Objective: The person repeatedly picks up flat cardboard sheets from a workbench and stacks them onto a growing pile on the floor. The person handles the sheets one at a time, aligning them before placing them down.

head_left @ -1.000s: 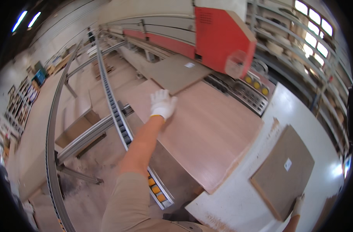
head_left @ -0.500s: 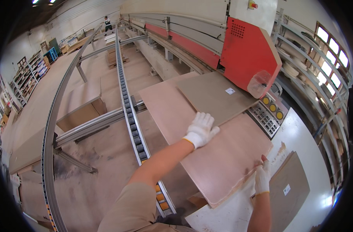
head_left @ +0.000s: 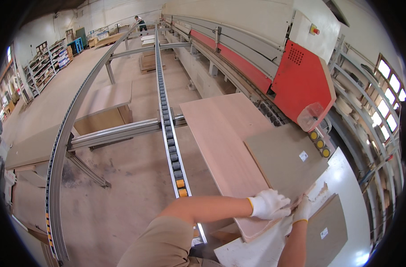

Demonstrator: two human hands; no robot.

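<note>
Both my hands wear white gloves and meet at the near corner of a thin grey-brown panel. That panel lies flat on a larger pale wood board. My left hand curls over the grey panel's near edge. My right hand grips the same corner from the right, fingers closed on it. The undersides of both hands are hidden.
A red and beige edge machine with yellow buttons runs along the right. A roller track on a metal frame lies to the left. Another grey panel rests on a white table. A person stands far off at the back.
My left hand has slid from the middle of the pale board back to the grey panel's near corner. My right hand has come up from the lower right to join it.
</note>
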